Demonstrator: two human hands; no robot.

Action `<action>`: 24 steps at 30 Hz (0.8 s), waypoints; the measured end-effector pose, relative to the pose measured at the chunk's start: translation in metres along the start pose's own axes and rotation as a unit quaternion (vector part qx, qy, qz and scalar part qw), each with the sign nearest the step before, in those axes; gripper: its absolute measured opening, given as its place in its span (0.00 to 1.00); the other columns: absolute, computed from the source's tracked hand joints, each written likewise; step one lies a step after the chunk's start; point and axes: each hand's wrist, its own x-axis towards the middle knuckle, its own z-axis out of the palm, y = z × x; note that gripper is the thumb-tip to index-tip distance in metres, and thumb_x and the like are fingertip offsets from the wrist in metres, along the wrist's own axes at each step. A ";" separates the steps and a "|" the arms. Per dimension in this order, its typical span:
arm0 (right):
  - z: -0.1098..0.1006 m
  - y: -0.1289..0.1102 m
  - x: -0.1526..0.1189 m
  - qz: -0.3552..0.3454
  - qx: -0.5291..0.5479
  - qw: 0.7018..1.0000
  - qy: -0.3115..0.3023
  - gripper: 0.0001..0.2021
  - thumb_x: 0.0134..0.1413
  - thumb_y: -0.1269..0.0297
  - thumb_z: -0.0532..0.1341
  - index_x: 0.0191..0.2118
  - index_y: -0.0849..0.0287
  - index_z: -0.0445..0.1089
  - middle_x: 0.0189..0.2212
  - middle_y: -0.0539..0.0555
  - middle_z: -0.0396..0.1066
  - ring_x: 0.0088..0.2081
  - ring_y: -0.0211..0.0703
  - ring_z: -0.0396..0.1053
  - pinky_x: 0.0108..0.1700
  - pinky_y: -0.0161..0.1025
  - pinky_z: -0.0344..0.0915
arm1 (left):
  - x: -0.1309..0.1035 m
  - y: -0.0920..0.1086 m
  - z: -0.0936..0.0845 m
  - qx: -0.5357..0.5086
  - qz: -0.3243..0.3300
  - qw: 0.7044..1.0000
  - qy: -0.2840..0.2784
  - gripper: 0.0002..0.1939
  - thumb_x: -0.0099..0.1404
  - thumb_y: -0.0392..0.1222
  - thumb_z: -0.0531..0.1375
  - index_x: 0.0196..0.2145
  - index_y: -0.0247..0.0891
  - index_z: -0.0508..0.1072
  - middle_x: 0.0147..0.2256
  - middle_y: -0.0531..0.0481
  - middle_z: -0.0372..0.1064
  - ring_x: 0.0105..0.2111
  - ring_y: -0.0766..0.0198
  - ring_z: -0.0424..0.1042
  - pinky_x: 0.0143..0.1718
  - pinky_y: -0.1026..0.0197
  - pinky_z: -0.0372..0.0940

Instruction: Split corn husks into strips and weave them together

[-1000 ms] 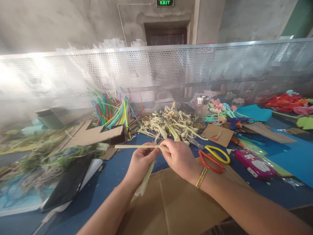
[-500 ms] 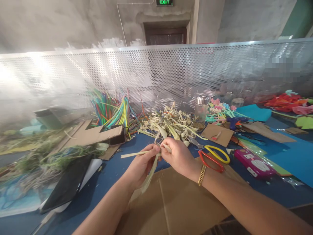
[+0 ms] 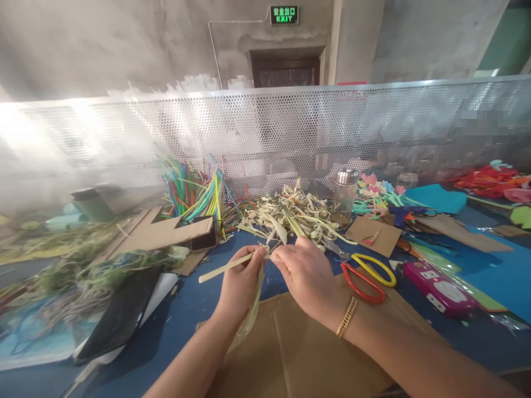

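Note:
Pale dried leaf strips are pinched in my left hand; one strip sticks out to the left and another hangs down below the fingers. Close beside it, my right hand has its thumb and fingers pressed together at the same strips, back of the hand up. The small part between the fingertips is mostly hidden. Just beyond both hands lies a heap of curled dried husk pieces. Under my forearms is a sheet of brown cardboard on the blue table.
Red and yellow handled scissors lie right of my right hand, near a magenta case. A glass bottle stands behind. Colourful stems, a black tablet-like object and green fibres are at left.
The view has shifted, so the scene sits slightly lower and further right. My right hand has turned more back-up, and the left-pointing strip tilts lower at its free end.

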 end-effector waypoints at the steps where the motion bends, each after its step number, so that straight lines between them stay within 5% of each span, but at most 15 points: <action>1: 0.000 -0.001 -0.001 0.000 -0.005 1.000 -0.003 0.15 0.67 0.63 0.48 0.29 0.58 0.63 0.25 0.52 0.69 0.29 0.42 0.60 0.37 0.40 0.53 | 0.000 0.000 0.000 0.002 0.008 1.000 0.003 0.14 0.57 0.51 0.63 0.30 0.36 0.70 0.22 0.57 0.62 0.23 0.70 0.56 0.25 0.68 0.52; 9: 0.001 -0.002 -0.004 0.040 0.145 0.985 -0.089 0.16 0.68 0.67 0.41 0.34 0.59 0.62 0.31 0.55 0.70 0.34 0.41 0.66 0.38 0.38 0.60 | 0.003 -0.008 -0.001 0.046 0.069 0.996 -0.015 0.13 0.59 0.49 0.62 0.29 0.36 0.69 0.24 0.54 0.66 0.25 0.68 0.61 0.27 0.67 0.56; 14: 0.009 0.003 -0.002 0.076 0.191 0.977 -0.052 0.15 0.67 0.62 0.48 0.33 0.58 0.69 0.31 0.54 0.71 0.35 0.40 0.69 0.38 0.37 0.61 | 0.003 -0.007 0.000 0.031 0.070 0.997 -0.005 0.12 0.59 0.48 0.62 0.30 0.36 0.70 0.24 0.54 0.66 0.26 0.67 0.63 0.28 0.67 0.57; 18: 0.014 0.005 -0.003 0.128 0.284 0.950 0.010 0.09 0.62 0.60 0.56 0.42 0.55 0.70 0.29 0.50 0.73 0.33 0.39 0.70 0.37 0.35 0.63 | 0.002 -0.007 0.000 0.030 0.074 0.997 0.012 0.13 0.58 0.49 0.62 0.30 0.36 0.71 0.25 0.55 0.66 0.25 0.68 0.61 0.27 0.67 0.56; 24: 0.016 0.006 -0.003 0.210 0.366 0.907 0.008 0.13 0.58 0.57 0.59 0.26 0.58 0.67 0.19 0.48 0.69 0.21 0.34 0.66 0.26 0.31 0.59 | -0.001 -0.006 0.001 0.047 0.094 0.994 0.013 0.12 0.59 0.48 0.62 0.29 0.36 0.70 0.24 0.56 0.64 0.24 0.69 0.58 0.26 0.67 0.55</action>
